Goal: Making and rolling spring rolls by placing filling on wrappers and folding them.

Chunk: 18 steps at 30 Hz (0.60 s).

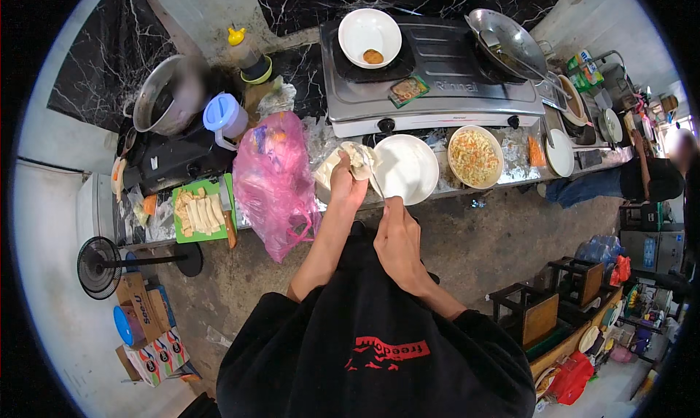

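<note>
My left hand (348, 187) holds a pale, tofu-like piece of food (359, 162) with crumbly white matter on top. My right hand (398, 236) grips a metal spoon (377, 183), its far end against that piece. Just right of the piece stands a wide white bowl (407, 169), with a little pale matter inside. Partly behind my left hand lie more pale blocks (327, 172). Further right, a white bowl (474, 129) contains a chopped orange and pale mixture (474, 158).
A pink plastic bag (276, 183) bulges over the counter edge. Left of it, a green cutting board (179, 229) bears pale strips (205, 214) and a knife (230, 229). Behind are a gas stove (437, 98), a white bowl (367, 30) and a wok (508, 41). A person (648, 172) stands far right.
</note>
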Motion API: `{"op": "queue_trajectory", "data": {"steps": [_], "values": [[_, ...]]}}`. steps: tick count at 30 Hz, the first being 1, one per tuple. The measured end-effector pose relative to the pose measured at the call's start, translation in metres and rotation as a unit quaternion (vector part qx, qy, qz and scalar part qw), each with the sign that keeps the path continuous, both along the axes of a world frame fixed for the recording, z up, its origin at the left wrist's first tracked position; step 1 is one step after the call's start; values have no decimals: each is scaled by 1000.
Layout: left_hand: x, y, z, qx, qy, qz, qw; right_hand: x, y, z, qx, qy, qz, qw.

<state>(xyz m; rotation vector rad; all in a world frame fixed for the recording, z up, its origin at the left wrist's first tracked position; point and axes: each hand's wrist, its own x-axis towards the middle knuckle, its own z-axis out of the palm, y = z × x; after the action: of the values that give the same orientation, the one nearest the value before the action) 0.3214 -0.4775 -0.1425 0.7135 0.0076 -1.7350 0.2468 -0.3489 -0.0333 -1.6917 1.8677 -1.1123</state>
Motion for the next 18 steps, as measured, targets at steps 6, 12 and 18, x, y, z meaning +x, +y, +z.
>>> {"op": "queue_trajectory", "data": {"steps": [6,12,18], "values": [[3,-1,5,53,24,8,998,-4,1,-1,-7,-8,0,1000],[9,0,8,-8,14,-17,1000,-8,3,9,-20,-23,-4,1000],[15,-1,13,-65,12,-41,997,-22,3,8,13,-81,-20,996]]}}
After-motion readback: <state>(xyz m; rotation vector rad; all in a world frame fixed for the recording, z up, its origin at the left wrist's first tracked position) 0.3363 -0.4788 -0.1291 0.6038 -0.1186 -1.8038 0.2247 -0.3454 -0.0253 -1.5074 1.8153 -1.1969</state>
